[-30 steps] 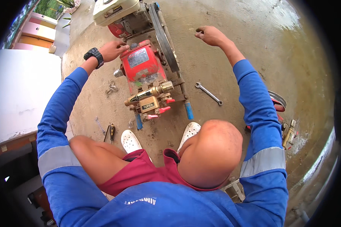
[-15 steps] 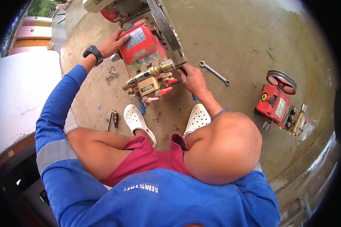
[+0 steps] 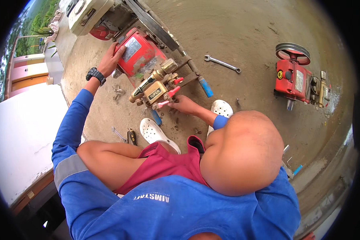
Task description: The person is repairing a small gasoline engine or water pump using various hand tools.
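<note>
A red pump [image 3: 138,54] with a brass valve block [image 3: 154,92] and red-handled valves stands in front of me on a metal frame [image 3: 192,74]. My left hand [image 3: 109,60], a black watch on its wrist, grips the upper left edge of the pump's housing. Low at the block's right side, my right hand [image 3: 183,105] reaches in beside a red valve lever [image 3: 173,92]. Its fingers are bent together, and their tips are hidden by the valves, so what they hold is not visible.
An engine [image 3: 88,18] and a belt pulley [image 3: 152,22] adjoin the pump. A combination wrench [image 3: 223,64] lies on the concrete to the right. Farther right stands a second red pump [image 3: 294,80]. Left of my feet are a screwdriver [image 3: 131,137] and a smaller wrench [image 3: 119,134].
My right hand has moved from the frame bar at the pump's right down to the valve block's lower side. The left hand stays on the housing. The view has shifted.
</note>
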Tool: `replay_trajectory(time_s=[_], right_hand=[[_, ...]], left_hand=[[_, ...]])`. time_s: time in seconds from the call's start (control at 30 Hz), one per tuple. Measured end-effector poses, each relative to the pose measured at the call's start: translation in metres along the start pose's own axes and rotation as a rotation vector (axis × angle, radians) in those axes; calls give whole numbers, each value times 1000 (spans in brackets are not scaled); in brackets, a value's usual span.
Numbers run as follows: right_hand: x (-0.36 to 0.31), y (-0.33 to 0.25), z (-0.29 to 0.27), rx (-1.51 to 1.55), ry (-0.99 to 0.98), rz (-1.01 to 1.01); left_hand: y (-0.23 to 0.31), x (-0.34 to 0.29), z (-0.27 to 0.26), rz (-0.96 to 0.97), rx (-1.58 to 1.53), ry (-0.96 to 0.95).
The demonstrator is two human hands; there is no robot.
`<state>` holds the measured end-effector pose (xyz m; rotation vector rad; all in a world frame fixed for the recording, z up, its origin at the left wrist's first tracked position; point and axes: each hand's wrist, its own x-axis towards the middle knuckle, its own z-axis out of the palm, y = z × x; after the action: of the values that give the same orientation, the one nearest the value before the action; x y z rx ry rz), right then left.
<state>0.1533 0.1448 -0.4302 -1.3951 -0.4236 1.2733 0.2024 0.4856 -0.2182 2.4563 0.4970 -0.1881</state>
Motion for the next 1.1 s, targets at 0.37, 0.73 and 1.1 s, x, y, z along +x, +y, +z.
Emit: replay_trajectory(time_s=[0.37,0.73,1.1], right_hand=[[17,32,-10,-426,-98,-58],[3,18,-26,-562,-366,-156],[-1,20,-21,-331,-169,-314]], left_hand=[[0,28,2,-62,-116,10],[-28,39,10,118,39,22],[-15,37,10,-16,-216,44]])
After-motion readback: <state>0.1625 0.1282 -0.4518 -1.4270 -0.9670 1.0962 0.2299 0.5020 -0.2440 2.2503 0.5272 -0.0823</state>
